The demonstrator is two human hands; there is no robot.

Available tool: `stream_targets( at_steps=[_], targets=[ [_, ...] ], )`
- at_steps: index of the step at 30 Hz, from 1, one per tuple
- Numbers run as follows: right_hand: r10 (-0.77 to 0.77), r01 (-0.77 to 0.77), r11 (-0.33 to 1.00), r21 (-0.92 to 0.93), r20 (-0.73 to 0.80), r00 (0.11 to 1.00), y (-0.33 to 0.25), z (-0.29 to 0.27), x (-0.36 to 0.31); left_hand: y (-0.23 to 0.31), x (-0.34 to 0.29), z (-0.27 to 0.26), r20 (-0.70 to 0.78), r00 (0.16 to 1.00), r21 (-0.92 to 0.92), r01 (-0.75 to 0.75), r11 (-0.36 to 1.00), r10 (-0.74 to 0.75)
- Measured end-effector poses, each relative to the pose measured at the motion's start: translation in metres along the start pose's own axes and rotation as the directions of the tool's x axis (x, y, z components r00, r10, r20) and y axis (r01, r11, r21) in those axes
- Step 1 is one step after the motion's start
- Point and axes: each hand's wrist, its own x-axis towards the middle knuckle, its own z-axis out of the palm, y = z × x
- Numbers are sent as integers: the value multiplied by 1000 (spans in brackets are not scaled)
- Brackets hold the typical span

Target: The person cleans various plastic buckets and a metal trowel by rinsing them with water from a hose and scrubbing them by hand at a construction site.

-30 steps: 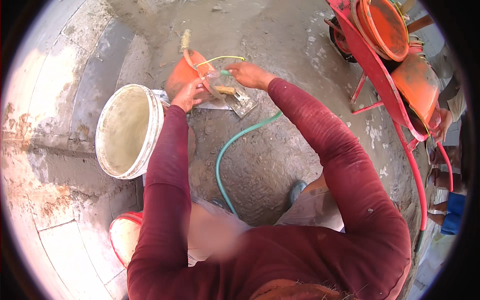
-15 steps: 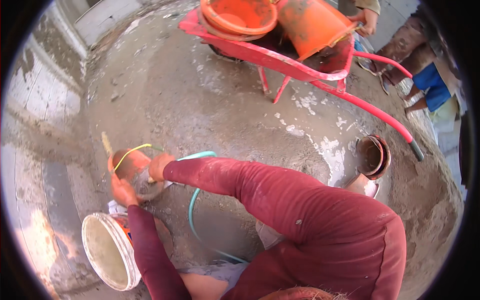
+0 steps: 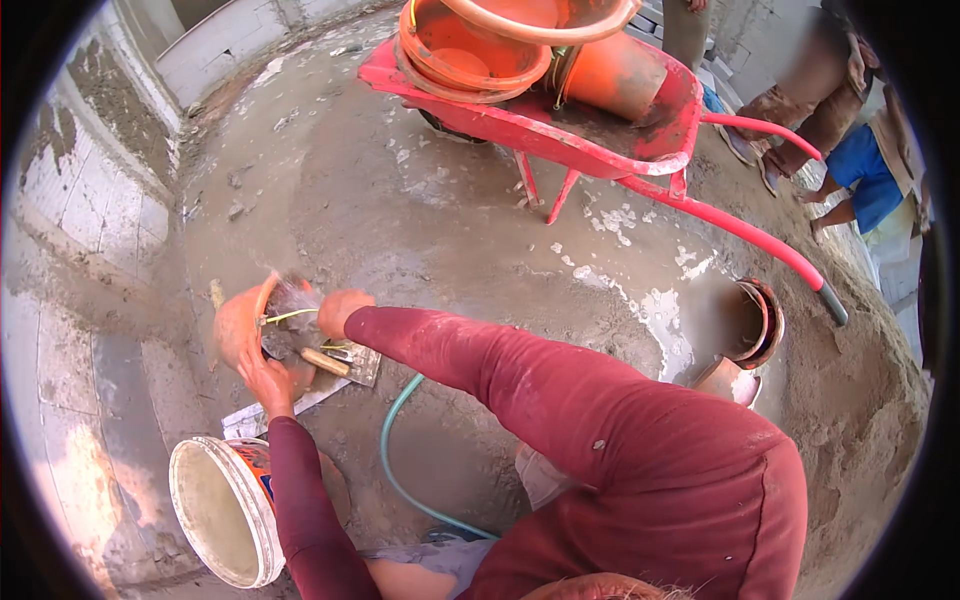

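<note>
An orange bucket (image 3: 236, 325) with a yellow cord handle (image 3: 290, 316) is tilted on the wet ground at the left, its mouth toward my right hand. My left hand (image 3: 268, 382) grips its near side. At the mouth, my right hand (image 3: 343, 312) is closed on a green hose (image 3: 392, 425), whose length passes beneath my right forearm; its end is hidden. Water sprays into the bucket. A trowel (image 3: 358, 362) with a wooden handle lies just beside the bucket. Under my left wrist is a pale flat strip (image 3: 245, 420).
A white bucket (image 3: 222, 510) stands at the lower left. A red wheelbarrow (image 3: 600, 152) with several orange buckets (image 3: 470, 62) stands at the far side. More buckets (image 3: 758, 325) rest at the right by a sand heap (image 3: 850, 420). Other people (image 3: 800, 95) are at the upper right.
The bucket in my hands has tipped toward the right, and water now sprays into it. The trowel has come into view. In the wheelbarrow, the orange buckets have shifted.
</note>
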Motion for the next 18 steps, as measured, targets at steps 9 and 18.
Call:
stream_targets(
  at_steps=[9, 18],
  targets=[
    [-483, 574, 734, -363, 315, 817, -30, 58, -37, -105, -83, 58, 228, 654, -194, 756, 625, -721],
    [-348, 438, 839, -323, 300, 888, -78, 58, -51, -157, -113, 75, 237, 441, -488, 825, 287, -866]
  ],
)
